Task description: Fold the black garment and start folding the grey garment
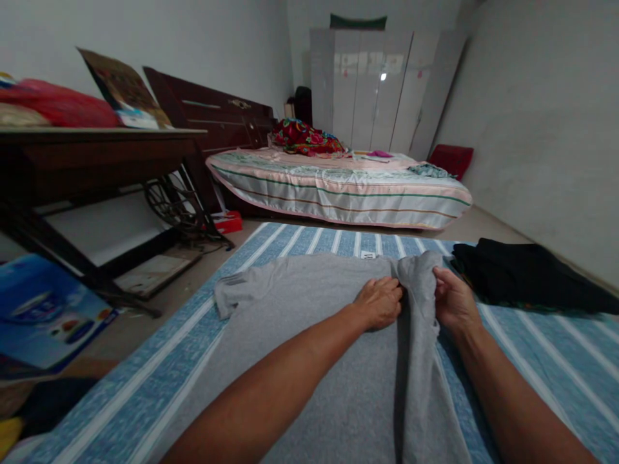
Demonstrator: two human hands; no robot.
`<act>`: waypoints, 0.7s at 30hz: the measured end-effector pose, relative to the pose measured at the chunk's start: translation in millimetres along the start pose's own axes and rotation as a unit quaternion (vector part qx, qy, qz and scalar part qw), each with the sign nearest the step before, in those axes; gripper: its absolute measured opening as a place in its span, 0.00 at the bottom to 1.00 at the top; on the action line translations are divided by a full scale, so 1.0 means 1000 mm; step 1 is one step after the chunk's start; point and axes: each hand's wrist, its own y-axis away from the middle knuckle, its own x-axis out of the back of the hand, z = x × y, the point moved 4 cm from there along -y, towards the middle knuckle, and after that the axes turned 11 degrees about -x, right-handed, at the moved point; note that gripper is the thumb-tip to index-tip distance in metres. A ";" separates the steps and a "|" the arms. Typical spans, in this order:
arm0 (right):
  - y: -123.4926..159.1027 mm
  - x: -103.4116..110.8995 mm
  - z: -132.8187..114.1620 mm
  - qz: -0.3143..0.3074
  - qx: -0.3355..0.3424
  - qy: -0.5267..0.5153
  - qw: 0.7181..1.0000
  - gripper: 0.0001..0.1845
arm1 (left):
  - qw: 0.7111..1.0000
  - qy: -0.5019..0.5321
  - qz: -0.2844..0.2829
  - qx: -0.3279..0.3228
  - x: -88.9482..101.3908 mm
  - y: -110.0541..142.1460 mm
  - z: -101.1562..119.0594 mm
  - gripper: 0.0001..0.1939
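Note:
A grey T-shirt [309, 309] lies spread on a blue and white striped sheet [546, 348]. Its right side is folded over into a raised ridge [420, 303]. My left hand [380, 301] rests on the shirt just left of that ridge, fingers curled and pinching the fabric. My right hand [453, 300] grips the folded edge from the right side, fingers closed on the cloth. The shirt's left sleeve [232, 293] sticks out to the left.
A pile of black clothing [522, 274] lies on the sheet to the right. A striped mattress [338, 183] sits on the floor beyond. A treadle sewing table [97, 167] stands at left, a blue box [43, 316] under it. White wardrobes [377, 90] line the back wall.

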 end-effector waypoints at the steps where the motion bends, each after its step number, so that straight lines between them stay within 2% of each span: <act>1: 0.000 0.000 0.000 0.001 0.003 0.000 1.000 0.13 | 1.000 0.005 -0.001 0.005 0.000 -0.002 -0.001 0.13; 10: 0.001 -0.001 -0.008 0.025 0.058 -0.003 0.998 0.14 | 0.998 0.043 -0.045 0.011 0.001 -0.018 -0.013 0.13; 21: 0.007 -0.011 -0.009 0.040 0.077 0.024 0.996 0.14 | 0.998 0.008 0.036 0.054 -0.005 -0.033 -0.019 0.13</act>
